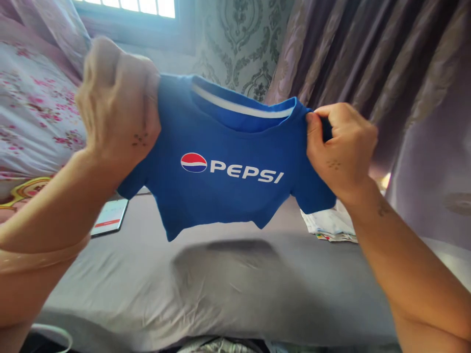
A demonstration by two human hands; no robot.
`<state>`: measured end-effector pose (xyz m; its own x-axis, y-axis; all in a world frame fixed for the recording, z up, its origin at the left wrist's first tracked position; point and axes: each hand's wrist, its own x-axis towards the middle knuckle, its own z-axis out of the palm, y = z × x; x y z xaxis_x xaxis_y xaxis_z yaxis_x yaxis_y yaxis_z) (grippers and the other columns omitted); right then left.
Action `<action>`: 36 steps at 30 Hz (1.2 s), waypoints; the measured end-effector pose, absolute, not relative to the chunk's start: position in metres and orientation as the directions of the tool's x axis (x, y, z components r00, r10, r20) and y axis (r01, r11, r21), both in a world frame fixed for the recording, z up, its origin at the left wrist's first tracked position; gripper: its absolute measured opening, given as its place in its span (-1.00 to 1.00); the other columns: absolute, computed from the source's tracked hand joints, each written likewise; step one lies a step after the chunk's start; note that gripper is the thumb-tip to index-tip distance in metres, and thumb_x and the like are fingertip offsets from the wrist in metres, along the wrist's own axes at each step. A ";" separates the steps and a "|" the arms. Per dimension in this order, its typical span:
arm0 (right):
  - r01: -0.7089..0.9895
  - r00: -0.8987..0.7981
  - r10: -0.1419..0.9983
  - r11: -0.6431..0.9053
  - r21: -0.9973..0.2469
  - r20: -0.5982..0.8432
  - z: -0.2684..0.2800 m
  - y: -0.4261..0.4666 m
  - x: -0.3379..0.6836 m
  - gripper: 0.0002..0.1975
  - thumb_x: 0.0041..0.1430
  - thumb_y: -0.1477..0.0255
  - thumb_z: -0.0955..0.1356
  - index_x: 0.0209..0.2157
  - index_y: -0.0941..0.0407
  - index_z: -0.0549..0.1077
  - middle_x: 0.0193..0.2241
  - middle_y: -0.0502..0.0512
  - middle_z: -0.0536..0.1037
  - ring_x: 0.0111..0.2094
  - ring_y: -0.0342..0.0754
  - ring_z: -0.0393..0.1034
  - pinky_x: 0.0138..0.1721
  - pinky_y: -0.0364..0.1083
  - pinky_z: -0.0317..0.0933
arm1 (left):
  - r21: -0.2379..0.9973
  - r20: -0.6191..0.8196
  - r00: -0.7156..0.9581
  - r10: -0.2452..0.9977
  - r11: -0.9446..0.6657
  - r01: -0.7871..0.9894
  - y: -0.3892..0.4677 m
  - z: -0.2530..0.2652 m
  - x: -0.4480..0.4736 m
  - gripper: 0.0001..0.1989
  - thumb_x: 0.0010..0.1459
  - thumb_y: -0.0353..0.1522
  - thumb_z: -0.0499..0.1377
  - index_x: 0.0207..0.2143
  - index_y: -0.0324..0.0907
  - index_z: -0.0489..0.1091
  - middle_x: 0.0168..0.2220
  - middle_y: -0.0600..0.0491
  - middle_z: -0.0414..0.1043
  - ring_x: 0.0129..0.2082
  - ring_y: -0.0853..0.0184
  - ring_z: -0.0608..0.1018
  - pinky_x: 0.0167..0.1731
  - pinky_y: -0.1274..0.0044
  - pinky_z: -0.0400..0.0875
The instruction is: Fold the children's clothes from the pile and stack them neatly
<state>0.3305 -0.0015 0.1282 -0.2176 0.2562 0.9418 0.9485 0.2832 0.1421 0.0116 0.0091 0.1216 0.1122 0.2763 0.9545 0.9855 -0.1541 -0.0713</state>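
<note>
A small blue T-shirt with a white PEPSI print and a round red, white and blue logo hangs spread in the air, its front toward me. My left hand is closed on the shoulder at the left, its fingertips hidden behind the knuckles. At the other shoulder my right hand pinches the cloth between thumb and fingers. The neck opening, with a white band inside, faces up between both hands. Below the hem lies the shirt's shadow on a grey sheet.
The grey sheet covers the bed under the shirt. A tablet or phone with a lit screen lies at the left. A stack of folded cloth sits at the right. Purple curtains and floral fabric flank the patterned wall.
</note>
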 end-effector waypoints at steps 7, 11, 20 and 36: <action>0.933 -0.306 0.314 0.285 0.218 0.899 0.146 0.004 0.332 -0.56 0.38 0.16 0.08 -0.21 0.09 0.45 -0.27 0.10 0.53 -0.19 -0.01 0.41 -0.21 -0.05 0.22 | -0.063 0.919 0.127 0.374 -0.179 0.982 0.009 0.141 0.009 -0.53 0.37 -0.16 -0.21 0.03 -0.27 0.29 -0.12 -0.04 0.15 0.13 -0.05 0.31 -0.04 0.03 0.29; 0.945 -0.282 0.435 0.281 0.168 0.855 0.115 0.050 0.335 -0.60 0.37 0.20 0.13 -0.27 0.14 0.46 -0.31 0.10 0.54 -0.28 -0.03 0.41 -0.30 -0.09 0.19 | -0.140 0.872 0.216 0.439 -0.198 0.970 0.053 0.111 0.012 -0.64 0.37 -0.25 -0.17 -0.06 -0.25 0.31 -0.18 -0.02 0.20 0.02 0.13 0.39 -0.10 0.26 0.39; 0.989 -0.130 0.819 0.146 0.015 0.558 -0.026 0.131 0.341 -0.70 0.38 0.28 0.14 -0.21 0.06 0.43 -0.19 0.07 0.52 -0.25 -0.06 0.40 -0.36 -0.14 0.07 | -0.156 0.667 0.313 0.676 -0.284 0.946 0.163 -0.036 0.037 -0.68 0.36 -0.34 -0.17 -0.21 -0.21 0.35 -0.28 -0.07 0.32 -0.24 0.22 0.39 -0.22 0.44 0.30; 0.990 -0.140 0.910 0.125 0.064 0.391 -0.117 0.201 0.346 -0.69 0.41 0.30 0.08 -0.21 0.07 0.38 -0.18 0.09 0.50 -0.12 -0.05 0.38 -0.30 -0.14 0.10 | -0.060 0.476 0.252 0.842 -0.255 0.965 0.234 -0.128 0.055 -0.68 0.33 -0.39 -0.17 -0.20 -0.23 0.37 -0.24 -0.11 0.36 -0.23 0.16 0.40 -0.21 0.39 0.23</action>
<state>0.3465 0.2014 -0.1171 -0.1400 0.9095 0.3914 0.9901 0.1249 0.0640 0.0547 0.2339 -0.1276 0.2521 0.8423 0.4765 0.9651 -0.2551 -0.0598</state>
